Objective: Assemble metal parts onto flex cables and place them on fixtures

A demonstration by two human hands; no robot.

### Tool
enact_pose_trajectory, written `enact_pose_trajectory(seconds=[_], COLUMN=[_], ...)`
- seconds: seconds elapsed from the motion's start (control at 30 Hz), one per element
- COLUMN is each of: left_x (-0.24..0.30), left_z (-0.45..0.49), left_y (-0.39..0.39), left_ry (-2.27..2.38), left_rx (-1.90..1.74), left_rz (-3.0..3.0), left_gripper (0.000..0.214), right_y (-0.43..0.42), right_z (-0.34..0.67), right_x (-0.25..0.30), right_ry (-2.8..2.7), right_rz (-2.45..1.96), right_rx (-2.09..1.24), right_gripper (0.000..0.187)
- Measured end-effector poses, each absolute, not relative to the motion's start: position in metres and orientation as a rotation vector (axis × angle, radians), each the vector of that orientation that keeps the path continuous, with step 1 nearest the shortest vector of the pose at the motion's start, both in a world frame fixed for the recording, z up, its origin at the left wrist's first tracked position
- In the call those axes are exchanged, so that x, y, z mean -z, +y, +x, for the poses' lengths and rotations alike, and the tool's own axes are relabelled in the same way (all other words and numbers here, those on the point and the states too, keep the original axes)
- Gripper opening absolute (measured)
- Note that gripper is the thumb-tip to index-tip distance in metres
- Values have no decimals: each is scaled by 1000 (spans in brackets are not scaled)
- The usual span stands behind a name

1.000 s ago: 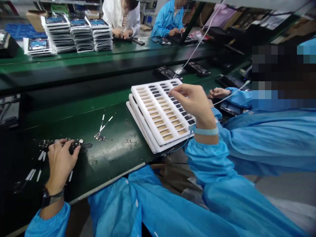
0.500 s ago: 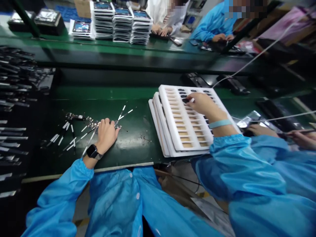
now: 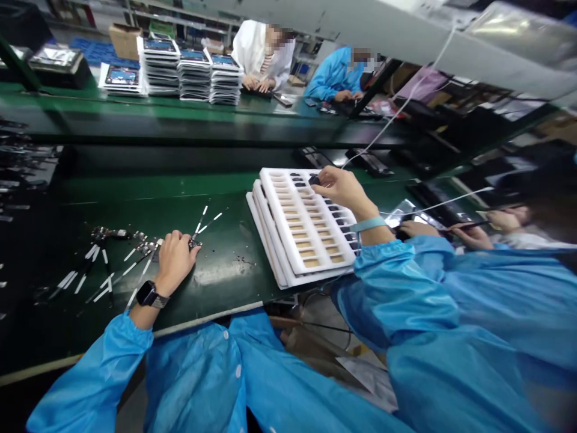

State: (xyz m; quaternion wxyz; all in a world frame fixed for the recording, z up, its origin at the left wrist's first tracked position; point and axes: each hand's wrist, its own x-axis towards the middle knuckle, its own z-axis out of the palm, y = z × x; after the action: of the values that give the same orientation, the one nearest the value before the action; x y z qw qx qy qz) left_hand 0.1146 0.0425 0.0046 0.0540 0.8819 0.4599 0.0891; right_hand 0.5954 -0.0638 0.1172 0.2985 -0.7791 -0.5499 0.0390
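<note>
My left hand (image 3: 175,261) rests on the green bench mat (image 3: 225,270), fingertips against a small flex part with white strips (image 3: 195,243). Whether it grips that part, I cannot tell. More such parts lie in a loose scatter (image 3: 112,252) to its left. A black watch (image 3: 148,294) sits on that wrist. My right hand (image 3: 340,187) is over the far end of a stacked white foam tray (image 3: 297,222), pinching a small dark part (image 3: 314,179). The tray has rows of tan pockets, with dark parts in the columns under my right hand.
A co-worker's hands (image 3: 469,231) work at my right with a thin tool over a shiny flat item (image 3: 401,213). White cables (image 3: 383,132) run overhead. Across the far bench (image 3: 135,114) stand several stacks of trays (image 3: 193,75), with two people behind them.
The view has swung left. My left hand has moved right along the mat to the strip parts, and my right hand has moved to the tray's far end, holding a dark part.
</note>
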Motion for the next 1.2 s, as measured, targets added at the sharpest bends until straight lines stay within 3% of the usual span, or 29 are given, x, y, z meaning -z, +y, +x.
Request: enact_pose_trajectory(seconds=[0.13,0.57,0.8,1.0,1.2], left_x=[-5,-1,-11,-38,-43], left_z=[118,128,128,121,126], left_y=[43,43,52,59,66], left_ry=[1411,1355,1144,1008,943], left_rx=[-299,-484,-786,-1064,-1070], left_rz=[2671,2448,1804,1379,1377], left_gripper=[29,11,17,30,8], right_y=[-75,-97,-77,-53,-33], right_z=[574,401,334,313,312], right_x=[-123,-133,-83,-48,-23], right_ry=[-1086,-911,-751,-696,-593], right_rz=[-1679,-1190,-1032,-1024,-1008], right_rx=[-379,-925,-1262,-1359,-1431], right_gripper=[37,39,43,36,50])
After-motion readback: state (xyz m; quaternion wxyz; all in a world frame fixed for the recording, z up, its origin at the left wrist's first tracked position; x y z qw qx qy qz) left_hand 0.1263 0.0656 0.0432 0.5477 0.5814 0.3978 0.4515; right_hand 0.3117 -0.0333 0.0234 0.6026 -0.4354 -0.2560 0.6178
